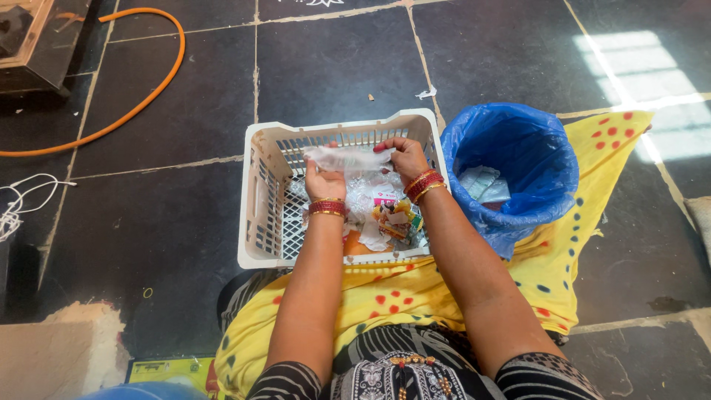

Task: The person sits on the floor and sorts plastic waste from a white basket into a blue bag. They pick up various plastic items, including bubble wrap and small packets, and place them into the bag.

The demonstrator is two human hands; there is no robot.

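Note:
Both my hands are raised over a cream plastic crate on the dark floor. My left hand and my right hand each pinch an end of a clear crumpled plastic wrapper, stretched between them. Inside the crate lie several more wrappers and scraps, some clear, some colourful. Red and gold bangles ring both wrists.
A bin lined with a blue plastic bag stands right of the crate, with pale wrappers inside. A yellow dotted cloth covers my lap and spreads right. An orange hose curves at the far left, beside a white cord.

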